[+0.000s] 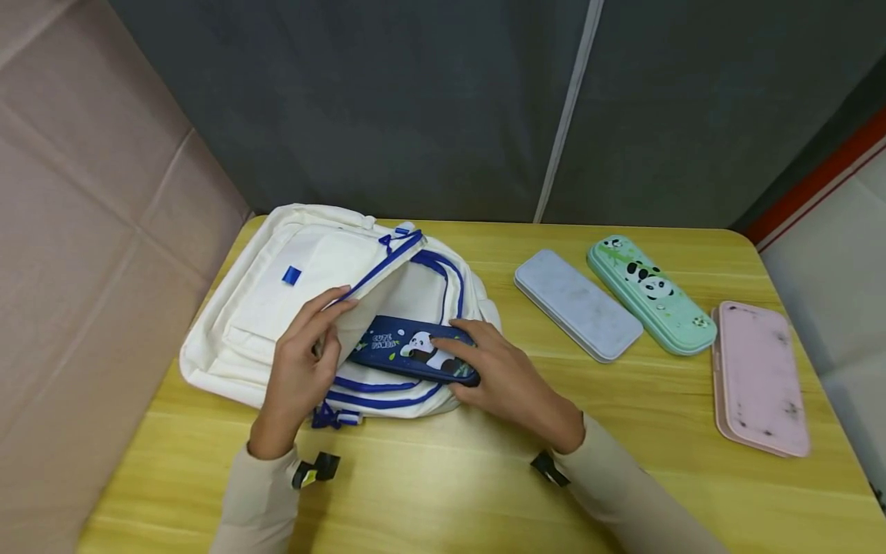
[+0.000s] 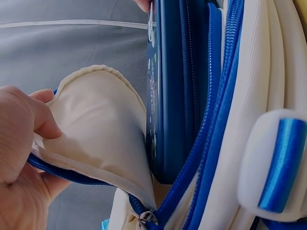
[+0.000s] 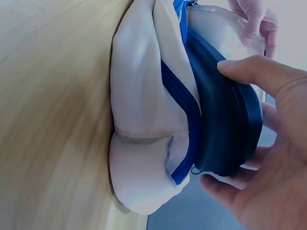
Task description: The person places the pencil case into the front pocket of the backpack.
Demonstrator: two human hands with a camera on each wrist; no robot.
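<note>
A white backpack (image 1: 277,269) with blue zips lies on the table, its front pocket unzipped. My left hand (image 1: 304,358) pinches the pocket's flap (image 2: 100,120) by its blue-zipped edge and holds it lifted. A dark blue pencil case (image 1: 394,350) with a panda and the words "Cute Panda" lies partly inside the pocket; its left end is hidden under the flap. My right hand (image 1: 501,377) grips the case's outer end, thumb on the near side and fingers over the top and far side. In the right wrist view, the case (image 3: 220,115) rests against the pocket's zipped edge.
To the right on the wooden table (image 1: 443,492) lie a pale blue-grey case (image 1: 577,304), a mint green panda case (image 1: 651,292) and a pink case (image 1: 761,377). A dark grey curtain (image 1: 388,108) stands behind the table. A beige padded wall (image 1: 90,231) is at the left.
</note>
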